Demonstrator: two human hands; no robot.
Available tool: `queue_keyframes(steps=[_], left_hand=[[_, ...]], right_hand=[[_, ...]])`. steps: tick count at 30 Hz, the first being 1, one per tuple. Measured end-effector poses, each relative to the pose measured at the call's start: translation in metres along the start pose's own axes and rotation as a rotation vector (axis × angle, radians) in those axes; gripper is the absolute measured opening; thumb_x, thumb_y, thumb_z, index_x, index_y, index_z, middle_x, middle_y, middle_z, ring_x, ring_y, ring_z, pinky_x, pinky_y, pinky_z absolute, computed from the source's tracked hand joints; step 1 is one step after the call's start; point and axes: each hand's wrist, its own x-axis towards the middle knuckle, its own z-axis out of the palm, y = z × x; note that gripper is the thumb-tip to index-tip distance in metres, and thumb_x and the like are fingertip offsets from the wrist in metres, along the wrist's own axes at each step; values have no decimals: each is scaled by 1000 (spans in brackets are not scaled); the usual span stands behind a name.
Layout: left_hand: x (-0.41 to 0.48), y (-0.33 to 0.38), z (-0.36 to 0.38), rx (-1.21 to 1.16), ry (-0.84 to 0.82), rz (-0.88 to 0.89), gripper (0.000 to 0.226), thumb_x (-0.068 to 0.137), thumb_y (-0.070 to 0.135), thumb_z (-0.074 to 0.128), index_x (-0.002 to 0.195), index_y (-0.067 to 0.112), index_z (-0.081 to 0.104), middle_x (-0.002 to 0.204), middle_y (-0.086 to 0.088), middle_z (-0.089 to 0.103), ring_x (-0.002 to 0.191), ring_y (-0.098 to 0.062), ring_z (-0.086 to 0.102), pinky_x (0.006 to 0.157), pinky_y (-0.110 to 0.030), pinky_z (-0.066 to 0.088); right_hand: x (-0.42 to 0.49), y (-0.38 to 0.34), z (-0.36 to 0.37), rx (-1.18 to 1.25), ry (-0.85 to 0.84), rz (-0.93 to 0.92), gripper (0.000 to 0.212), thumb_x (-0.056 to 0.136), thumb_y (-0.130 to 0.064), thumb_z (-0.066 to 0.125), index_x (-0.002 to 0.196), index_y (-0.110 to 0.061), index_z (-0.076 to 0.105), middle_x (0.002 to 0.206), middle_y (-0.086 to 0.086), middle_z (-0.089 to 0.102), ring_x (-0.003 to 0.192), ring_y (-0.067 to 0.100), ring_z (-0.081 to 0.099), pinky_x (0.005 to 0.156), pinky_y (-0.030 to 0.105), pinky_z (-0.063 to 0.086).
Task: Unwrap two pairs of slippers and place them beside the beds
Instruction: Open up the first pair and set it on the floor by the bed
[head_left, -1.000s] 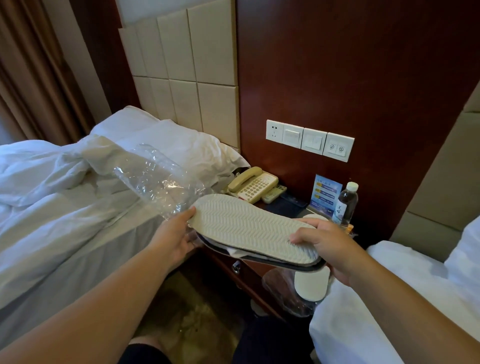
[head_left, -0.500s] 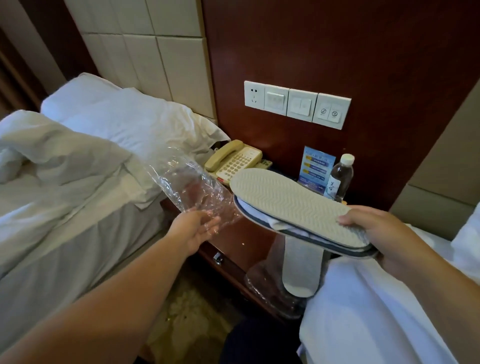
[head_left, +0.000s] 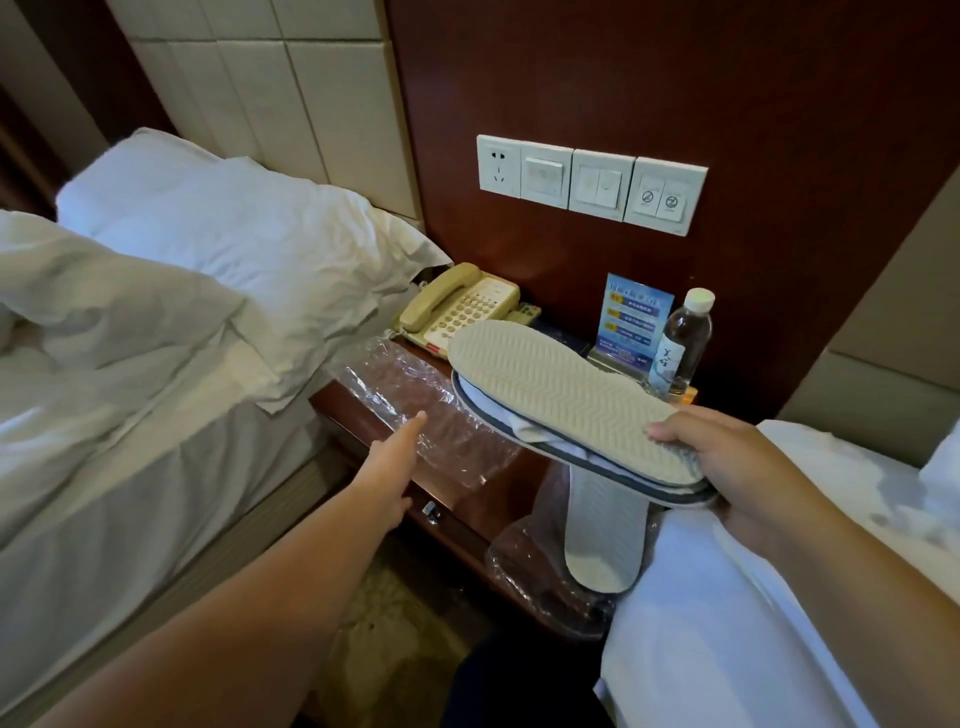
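Note:
My right hand (head_left: 737, 462) grips one end of a stacked pair of slippers (head_left: 561, 400), pale ridged sole up, held level over the nightstand (head_left: 363, 415). The clear plastic wrapper (head_left: 415, 405) lies crumpled on the nightstand's front edge. My left hand (head_left: 389, 467) hovers just over it with fingers straight, holding nothing. A second pair of slippers (head_left: 597, 530), partly in clear plastic, hangs down between the nightstand and the right bed (head_left: 753, 597).
The left bed (head_left: 156, 364) with rumpled white bedding stands left of the nightstand. On the nightstand are a beige telephone (head_left: 457, 306), a blue card (head_left: 634, 322) and a water bottle (head_left: 683, 343). A narrow strip of patterned floor (head_left: 389, 634) lies between the beds.
My left hand has set the plastic wrapper down on the nightstand and let go of it. My right hand still holds the slipper pair, now further right.

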Motion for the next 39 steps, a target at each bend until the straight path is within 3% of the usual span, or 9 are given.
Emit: queue_keyframes(steps=[5,9,15,18,23,27,32,36,39], left_hand=[[-35,4,-6,71,27,254,66,81,53,63,140,26,48,131,2,58,119,-22,56,103,-45,47],[-94,16,3,-26,-208,388,36,86,42,65,118,27,63,102,6,70,90,-11,71,70,-29,59],[-172,35,1,-91,-523,451,34,86,49,68,113,28,70,108,-1,76,98,-18,73,87,-45,59],[-192,38,-9,-123,-539,480,39,89,43,69,120,21,66,111,-8,75,100,-25,73,87,-48,57],[-209,36,-36,-133,-510,552,39,81,37,77,117,27,67,108,-8,76,101,-37,71,82,-51,60],[-218,34,-63,-53,-579,602,26,85,42,72,109,36,72,113,-9,75,97,-32,73,71,-43,61],[-219,33,-86,-104,-461,617,16,87,28,63,98,30,76,105,-7,77,91,-26,73,83,-50,59],[-215,38,-106,-196,-346,605,22,91,11,55,108,19,66,93,0,79,84,-18,76,68,-35,61],[-218,41,-117,-201,-333,639,37,81,6,58,116,19,62,98,-5,78,97,-29,72,87,-49,58]], right_hand=[[-13,-5,29,-15,27,-113,36,75,-19,78,109,-28,71,98,-3,76,86,15,74,75,34,57],[-37,-13,58,-134,58,-340,35,82,-27,75,107,-47,61,97,-22,71,86,-1,69,65,20,56],[-84,-25,96,-395,5,-616,47,79,-25,79,106,-46,47,102,-21,62,87,-10,62,61,10,50],[-104,-32,107,-418,-118,-642,56,71,-22,86,105,-42,46,99,-16,64,85,-4,65,67,18,54],[-135,-43,119,-388,-228,-621,77,52,-62,85,116,-49,44,114,-25,58,101,-13,56,70,9,49],[-147,-54,122,-294,-278,-589,83,57,-48,88,128,-54,44,113,-25,62,104,-1,63,84,27,55],[-152,-61,126,-170,-290,-507,70,63,-19,75,113,-61,54,108,-16,70,91,10,71,73,35,60],[-152,-65,130,-13,-180,-416,57,75,3,62,119,-33,62,103,-2,74,96,24,70,85,50,57],[-155,-72,130,97,-172,-321,38,87,1,63,106,-31,65,101,0,75,98,27,69,85,50,56]])
